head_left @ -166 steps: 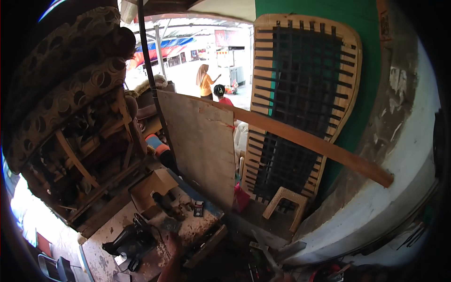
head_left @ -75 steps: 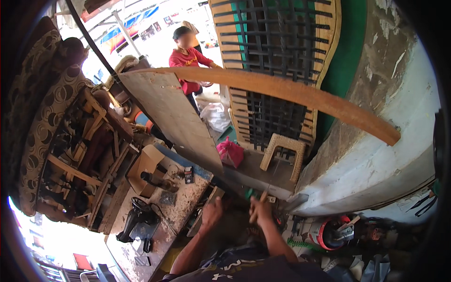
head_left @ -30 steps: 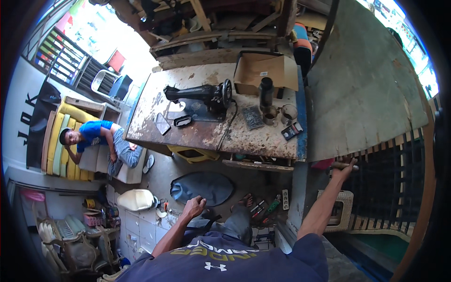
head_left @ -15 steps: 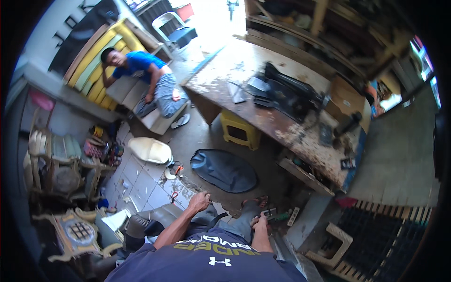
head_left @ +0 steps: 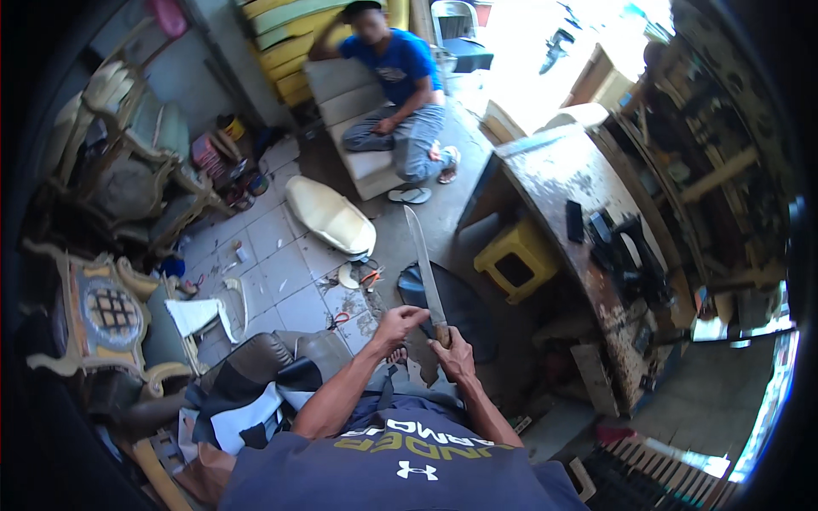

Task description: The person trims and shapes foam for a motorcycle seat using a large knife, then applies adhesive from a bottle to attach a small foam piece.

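Observation:
My right hand [head_left: 455,355] is wrapped round the brown handle of a long knife [head_left: 423,260], its blade pointing up and away from me. Close to the left of the handle is my left hand [head_left: 397,330], fingers curled together and fingertips near the base of the blade. Whether they pinch anything small cannot be made out. Beyond the knife, partly hidden by it and my hands, a dark oval cover [head_left: 470,311] lies on the floor. A pale padded motorcycle seat [head_left: 331,218] lies farther left, with an orange-handled tool [head_left: 371,277] beside its near end.
A person in a blue shirt [head_left: 405,68] sits on a pale chair ahead. To the right are a yellow stool [head_left: 518,260] and a worn workbench [head_left: 588,298] bearing a black machine. Carved chair frames [head_left: 111,319] stand at left; red-handled scissors [head_left: 339,318] lie on the tiles.
My right hand has come up from low on the right and now holds the long knife upright. My left hand has moved beside it. The view has swung to the right.

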`<state>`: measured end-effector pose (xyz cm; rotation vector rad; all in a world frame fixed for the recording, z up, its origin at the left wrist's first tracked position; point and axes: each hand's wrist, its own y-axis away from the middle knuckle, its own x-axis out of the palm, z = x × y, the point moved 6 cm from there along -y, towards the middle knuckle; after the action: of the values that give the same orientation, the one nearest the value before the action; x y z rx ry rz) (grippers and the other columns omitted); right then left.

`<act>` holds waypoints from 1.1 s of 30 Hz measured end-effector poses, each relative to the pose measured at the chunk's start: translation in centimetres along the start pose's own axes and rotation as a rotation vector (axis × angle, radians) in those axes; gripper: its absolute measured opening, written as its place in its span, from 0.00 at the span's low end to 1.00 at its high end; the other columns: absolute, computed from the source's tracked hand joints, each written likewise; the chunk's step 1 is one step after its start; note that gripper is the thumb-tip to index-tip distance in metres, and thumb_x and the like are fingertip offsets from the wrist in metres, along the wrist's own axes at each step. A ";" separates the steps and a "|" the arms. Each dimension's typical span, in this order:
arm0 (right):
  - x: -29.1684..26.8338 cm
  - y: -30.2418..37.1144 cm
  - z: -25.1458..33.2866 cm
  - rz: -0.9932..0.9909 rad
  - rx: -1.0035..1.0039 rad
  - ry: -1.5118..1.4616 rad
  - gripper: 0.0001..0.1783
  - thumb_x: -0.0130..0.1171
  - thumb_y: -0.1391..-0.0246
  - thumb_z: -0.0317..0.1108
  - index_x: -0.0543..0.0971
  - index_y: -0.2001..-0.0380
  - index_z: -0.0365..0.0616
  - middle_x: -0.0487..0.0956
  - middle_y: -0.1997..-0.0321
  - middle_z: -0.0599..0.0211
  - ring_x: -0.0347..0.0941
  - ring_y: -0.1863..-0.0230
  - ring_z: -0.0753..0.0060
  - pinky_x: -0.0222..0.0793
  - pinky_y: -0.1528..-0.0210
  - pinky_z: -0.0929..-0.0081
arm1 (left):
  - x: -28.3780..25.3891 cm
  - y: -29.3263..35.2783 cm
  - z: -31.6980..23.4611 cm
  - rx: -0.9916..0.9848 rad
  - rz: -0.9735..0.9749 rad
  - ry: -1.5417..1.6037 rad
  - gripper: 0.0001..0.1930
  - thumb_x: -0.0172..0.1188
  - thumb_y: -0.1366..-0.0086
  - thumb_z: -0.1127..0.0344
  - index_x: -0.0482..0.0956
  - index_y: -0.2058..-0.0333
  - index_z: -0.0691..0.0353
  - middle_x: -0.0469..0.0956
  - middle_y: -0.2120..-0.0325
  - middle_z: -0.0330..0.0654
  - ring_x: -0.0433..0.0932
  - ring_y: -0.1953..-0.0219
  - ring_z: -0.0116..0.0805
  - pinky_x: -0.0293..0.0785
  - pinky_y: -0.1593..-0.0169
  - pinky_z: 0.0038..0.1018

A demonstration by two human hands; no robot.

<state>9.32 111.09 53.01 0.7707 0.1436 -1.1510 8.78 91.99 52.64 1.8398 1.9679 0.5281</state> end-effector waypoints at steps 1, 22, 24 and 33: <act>1.3 -0.6 2.2 0.042 -0.053 0.012 0.29 0.67 0.45 0.51 0.77 0.49 0.41 0.85 0.61 0.46 0.84 0.59 0.47 0.76 0.55 0.55 | -0.6 -1.0 1.0 -0.008 0.003 0.110 0.26 0.70 0.35 0.44 0.86 0.51 0.63 0.85 0.60 0.36 0.76 0.64 0.23 0.68 0.68 0.24; 9.2 -15.3 18.6 0.560 -0.367 0.378 0.26 0.67 0.47 0.51 0.79 0.53 0.42 0.83 0.66 0.44 0.82 0.61 0.37 0.77 0.57 0.50 | -43.4 -2.1 2.3 -0.034 -1.271 0.427 0.25 0.66 0.34 0.43 0.84 0.75 0.62 0.76 0.82 0.35 0.66 0.86 0.25 0.62 0.80 0.27; 11.0 -17.9 20.4 0.542 -0.407 0.324 0.25 0.67 0.46 0.50 0.78 0.54 0.42 0.83 0.70 0.43 0.82 0.65 0.36 0.76 0.59 0.48 | -40.8 -3.7 -0.2 -0.022 -1.043 0.265 0.28 0.60 0.31 0.39 0.85 0.72 0.63 0.78 0.79 0.36 0.66 0.84 0.24 0.62 0.78 0.27; 26.8 -23.8 32.9 0.613 -0.444 0.461 0.26 0.67 0.47 0.52 0.76 0.57 0.41 0.83 0.66 0.42 0.82 0.62 0.35 0.76 0.59 0.47 | -45.9 -11.3 1.1 -0.100 -0.588 0.615 0.13 0.76 0.42 0.61 0.86 0.65 0.65 0.79 0.76 0.31 0.66 0.80 0.18 0.61 0.76 0.19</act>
<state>-8.65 65.93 53.24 0.6053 0.4934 -0.3259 2.46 45.50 47.10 1.0067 2.6596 1.0491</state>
